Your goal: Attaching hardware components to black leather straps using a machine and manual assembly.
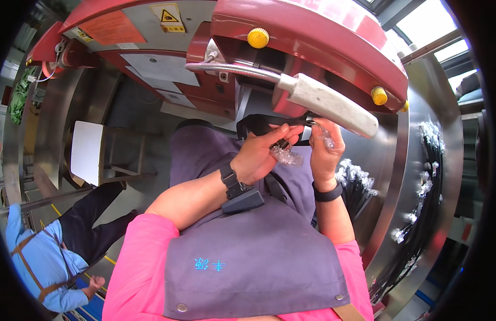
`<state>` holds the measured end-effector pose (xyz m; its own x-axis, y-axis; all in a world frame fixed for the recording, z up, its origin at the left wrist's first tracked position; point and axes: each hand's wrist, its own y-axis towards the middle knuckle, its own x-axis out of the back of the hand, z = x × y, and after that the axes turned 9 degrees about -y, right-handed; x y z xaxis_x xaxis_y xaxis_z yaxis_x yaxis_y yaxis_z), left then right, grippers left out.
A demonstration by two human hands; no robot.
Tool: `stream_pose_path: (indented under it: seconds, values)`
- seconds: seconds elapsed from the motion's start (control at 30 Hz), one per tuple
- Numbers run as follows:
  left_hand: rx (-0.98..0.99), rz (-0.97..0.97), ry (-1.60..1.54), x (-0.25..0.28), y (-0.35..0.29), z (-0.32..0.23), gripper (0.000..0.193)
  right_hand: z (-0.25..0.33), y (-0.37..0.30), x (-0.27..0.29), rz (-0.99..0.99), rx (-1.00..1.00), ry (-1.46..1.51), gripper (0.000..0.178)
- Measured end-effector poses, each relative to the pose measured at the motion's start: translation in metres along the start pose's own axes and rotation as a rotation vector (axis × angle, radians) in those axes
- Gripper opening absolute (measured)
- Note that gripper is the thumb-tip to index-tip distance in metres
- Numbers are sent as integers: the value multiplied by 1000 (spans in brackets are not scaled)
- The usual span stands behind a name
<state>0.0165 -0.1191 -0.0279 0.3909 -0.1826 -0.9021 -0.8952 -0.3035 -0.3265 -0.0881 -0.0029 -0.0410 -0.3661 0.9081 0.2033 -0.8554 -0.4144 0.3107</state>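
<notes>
Both my hands are in front of the machine, above my apron. A black strap (256, 124) runs across between them. My left hand (254, 156) is closed around it, thumb on top, and a crumpled clear plastic wrap (286, 156) hangs below its fingers. My right hand (326, 155) pinches the strap's right end, where a small shiny metal piece (310, 122) shows. Another bit of clear plastic (328, 140) lies against its fingers. Just above the right hand is a long whitish handle (333, 104) on a metal rod.
A red machine (312, 37) with yellow knobs (258, 38) spans the top. Black straps with plastic-wrapped ends (357, 182) stand at right; more lie on a metal ledge (413, 214). A white-topped stand (87, 153) is at left, near a person in blue (44, 262).
</notes>
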Motion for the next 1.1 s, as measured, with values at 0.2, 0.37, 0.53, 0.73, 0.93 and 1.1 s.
stream_pose_path:
  seconds: [0.2,0.37,0.53,0.73,0.93,1.1]
  values:
    - [49,-47,-49,10,-3,-4,21,21,-6,5,8,68,-40,16]
    - [152,-159,-28,12,-2,0,22,29,-12,7,31,13,-23,19]
    - [225,-173,-21,18,-3,5,22,18,-11,5,5,-189,116,15]
    - [39,-173,87,11,-8,1,22,25,-5,7,141,-453,181,14]
    - [-125,60,216,23,-20,-3,19,40,-10,24,308,118,-315,24]
    - [-158,173,205,16,-27,-7,19,50,-12,21,220,433,-351,22]
